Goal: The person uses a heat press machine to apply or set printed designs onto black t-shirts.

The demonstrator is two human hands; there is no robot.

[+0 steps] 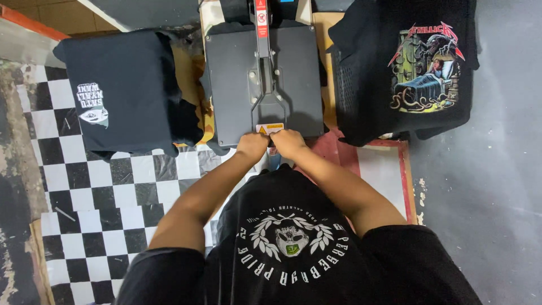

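A grey heat press point(237, 85) lies shut in front of me, its flat top plate facing up with a central arm running down to a handle at the near edge. My left hand point(252, 146) and my right hand point(288, 142) sit side by side, both closed on that handle point(270, 131). A black cloth edge point(217, 148) peeks out under the plate's near left corner. My own black shirt with a round white print fills the bottom of the view.
A stack of dark shirts point(127, 90) with a small white print lies left of the press. On the right, a black shirt point(412, 68) with a colourful print drapes over a black crate point(344, 79). Black-and-white checked flooring point(96, 192) spreads below left.
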